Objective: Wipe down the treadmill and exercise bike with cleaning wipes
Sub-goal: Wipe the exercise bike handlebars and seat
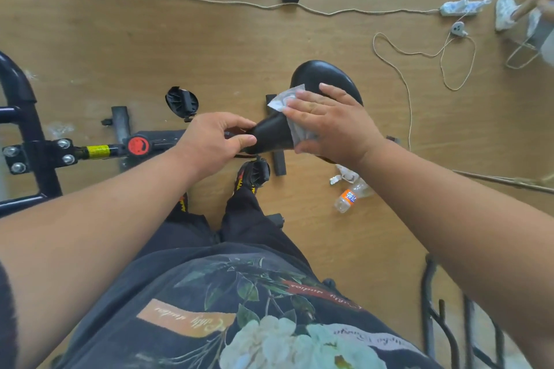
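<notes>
Wiping the exercise bike saddle — a cleaning wipe pressed flat on it.

The right hand lies on the wipe with straight, spread fingers; the left hand pinches the saddle's narrow nose, fingers curled round it. The saddle's long axis runs from the left hand away under the right, toward its broad rear — still bare. The label on the floor bottle is too small to read.
</notes>
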